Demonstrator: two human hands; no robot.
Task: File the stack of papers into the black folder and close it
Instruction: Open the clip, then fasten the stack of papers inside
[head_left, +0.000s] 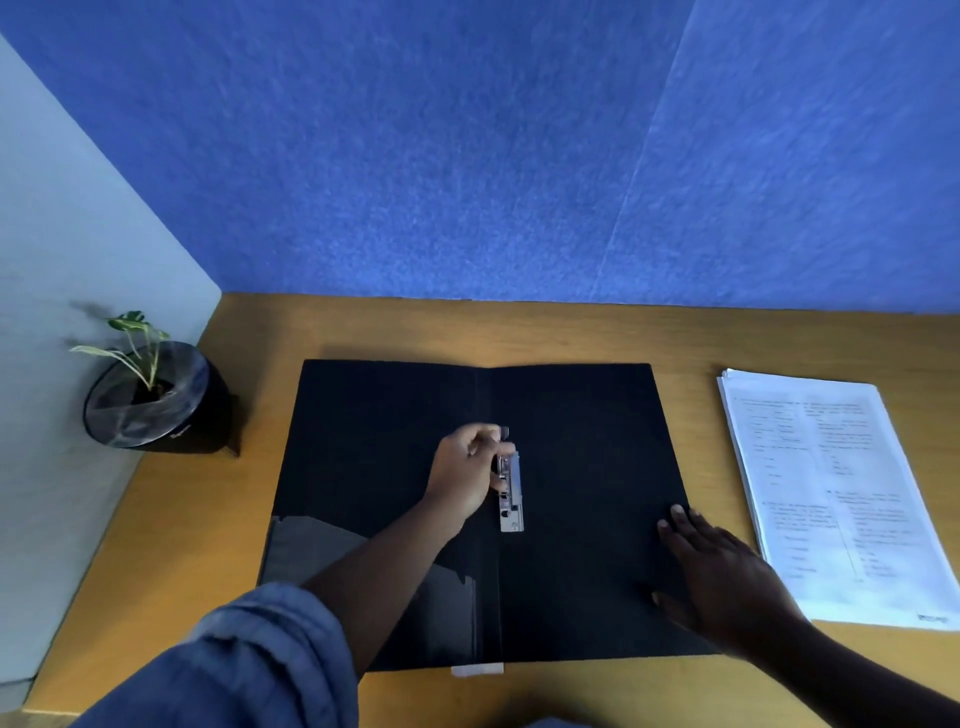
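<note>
Lying open flat on the wooden tabletop (571, 332), the black folder (571, 467) sits at centre w/ both covers spread and its spine fold running front to back. Left hand (465, 473) reaches in from a rolled blue sleeve (249, 654) and is curled around the metal clip (510, 488) fixed just right of the spine, fingers pinched on the clip's lever near its far end. Right hand (722, 577) lies palm down, fingers spread, pressing on the folder's right cover near its right edge, approx. at the front half. Stack of papers (831, 493) rests on the tabletop just beside the folder's right side, not touching it, printed text facing up; right hand's wrist sits close to the stack's near-left edge. Small white label (478, 669) pokes out at the folder's front edge. Potted plant (150, 400) stands at the far-left corner, well apart from the folder, vs. a blue wall panel (467, 156) behind.
</note>
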